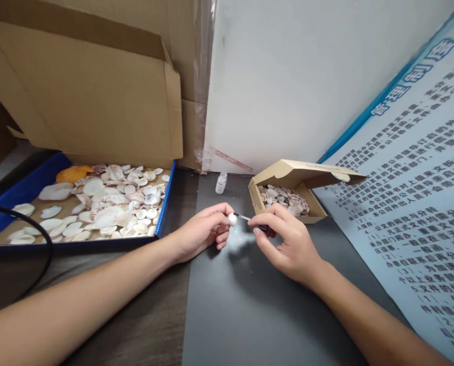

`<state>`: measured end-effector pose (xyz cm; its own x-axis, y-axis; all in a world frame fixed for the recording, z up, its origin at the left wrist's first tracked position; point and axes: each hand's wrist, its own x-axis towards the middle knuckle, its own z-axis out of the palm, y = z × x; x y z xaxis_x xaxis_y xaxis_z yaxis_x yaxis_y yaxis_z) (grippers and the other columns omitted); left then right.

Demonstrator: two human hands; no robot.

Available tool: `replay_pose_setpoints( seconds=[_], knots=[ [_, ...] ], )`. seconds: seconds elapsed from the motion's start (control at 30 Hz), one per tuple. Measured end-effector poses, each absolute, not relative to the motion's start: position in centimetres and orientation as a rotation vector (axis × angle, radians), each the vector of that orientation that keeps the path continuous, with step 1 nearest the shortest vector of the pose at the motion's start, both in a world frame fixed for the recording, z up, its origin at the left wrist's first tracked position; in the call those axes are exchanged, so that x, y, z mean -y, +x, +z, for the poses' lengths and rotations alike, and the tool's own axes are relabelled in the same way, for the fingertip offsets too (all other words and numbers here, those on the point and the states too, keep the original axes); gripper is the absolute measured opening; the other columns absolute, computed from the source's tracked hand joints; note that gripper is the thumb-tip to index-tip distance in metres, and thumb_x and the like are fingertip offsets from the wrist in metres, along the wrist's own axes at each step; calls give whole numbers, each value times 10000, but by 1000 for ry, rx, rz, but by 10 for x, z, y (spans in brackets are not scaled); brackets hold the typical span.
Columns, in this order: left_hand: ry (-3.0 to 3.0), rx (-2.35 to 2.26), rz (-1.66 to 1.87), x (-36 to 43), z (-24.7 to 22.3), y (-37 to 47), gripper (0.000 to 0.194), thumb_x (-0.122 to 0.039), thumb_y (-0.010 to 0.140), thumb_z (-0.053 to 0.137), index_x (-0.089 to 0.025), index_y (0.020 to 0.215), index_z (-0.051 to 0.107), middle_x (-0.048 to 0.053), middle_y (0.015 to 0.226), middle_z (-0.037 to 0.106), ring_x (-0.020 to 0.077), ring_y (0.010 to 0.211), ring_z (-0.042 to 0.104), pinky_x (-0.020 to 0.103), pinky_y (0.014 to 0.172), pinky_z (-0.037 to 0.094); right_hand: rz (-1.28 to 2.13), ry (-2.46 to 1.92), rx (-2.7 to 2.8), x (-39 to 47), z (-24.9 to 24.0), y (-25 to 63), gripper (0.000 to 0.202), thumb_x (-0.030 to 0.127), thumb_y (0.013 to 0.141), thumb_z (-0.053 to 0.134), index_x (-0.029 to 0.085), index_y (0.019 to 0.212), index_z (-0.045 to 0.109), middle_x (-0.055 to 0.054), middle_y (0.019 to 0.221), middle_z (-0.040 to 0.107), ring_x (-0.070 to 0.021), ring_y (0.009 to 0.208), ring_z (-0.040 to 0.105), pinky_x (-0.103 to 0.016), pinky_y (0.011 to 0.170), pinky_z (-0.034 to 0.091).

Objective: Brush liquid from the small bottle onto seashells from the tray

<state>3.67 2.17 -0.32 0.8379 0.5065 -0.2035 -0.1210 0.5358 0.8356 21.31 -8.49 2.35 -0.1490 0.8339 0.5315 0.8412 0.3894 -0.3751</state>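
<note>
Shell (232,219) pinched in left hand (207,227), above grey mat (227,315). Right hand (286,241) grips black-capped brush (263,227), tip at shell. Small bottle (221,183) stands beyond; shells (108,216) lie in blue-sided box (166,201) leftward, small carton (256,197) rightward.

From where I stand: lge box (168,194) on table (147,325), L side of frame, shell lot (112,206) inside, lid (93,96) up behind, upper L. Cable (47,249) passes before lge box, far L. Mat (227,320), lower ctr to R. Bottle (221,184) on mat, ctr, betw. lge box and sm. box (255,199); latter R of ctr, 2nd shell lot (282,197) inside. Panel (280,76) behind bottle, upper ctr. Printed sheet (413,213) along R edge. Noted: L hand (207,229) at ctr w/ sgl shell (233,220); R hand (286,241) opp., brush (244,217) pointing L to sgl shell; both before bottle.
</note>
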Motion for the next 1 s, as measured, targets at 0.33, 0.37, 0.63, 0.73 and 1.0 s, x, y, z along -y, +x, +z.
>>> replay_pose_setpoints(
  seconds=[0.33, 0.37, 0.63, 0.73, 1.0],
  knots=[
    [917, -449, 464, -21, -5, 37, 62, -161, 763, 514, -196, 794, 473, -78, 573, 328, 78, 475, 360, 184, 457, 340, 67, -1722, 2133, 34, 95, 186, 110, 194, 883, 548, 204, 877, 657, -24, 840, 635, -134, 644, 546, -268, 614, 397],
    [916, -437, 466, -21, -6, 37, 59, -169, 764, 513, -197, 790, 469, -77, 576, 333, 79, 475, 360, 186, 457, 337, 72, -1725, 2100, 24, 99, 181, 116, 213, 896, 544, 203, 886, 660, -24, 834, 639, -139, 658, 550, -268, 614, 392],
    [934, -420, 440, -21, -8, 38, 76, -185, 757, 524, -200, 774, 452, -81, 569, 324, 77, 469, 338, 194, 457, 322, -3, -1906, 1971, -30, 110, 177, 253, 326, 927, 493, 198, 742, 611, -2, 624, 596, -147, 570, 462, -289, 556, 321],
    [927, -417, 437, -21, -8, 39, 85, -187, 737, 542, -200, 778, 468, -81, 565, 342, 81, 469, 338, 196, 451, 323, -14, -1953, 1881, -34, 103, 183, 261, 338, 917, 491, 201, 732, 613, 8, 589, 562, -145, 556, 437, -290, 561, 308],
    [912, -428, 424, -21, -8, 40, 140, -145, 678, 534, -202, 779, 457, -76, 596, 381, 75, 475, 343, 194, 450, 317, -21, -1974, 1809, -43, 87, 185, 241, 345, 891, 503, 206, 759, 650, 6, 600, 553, -153, 569, 445, -297, 576, 301]
  ],
)
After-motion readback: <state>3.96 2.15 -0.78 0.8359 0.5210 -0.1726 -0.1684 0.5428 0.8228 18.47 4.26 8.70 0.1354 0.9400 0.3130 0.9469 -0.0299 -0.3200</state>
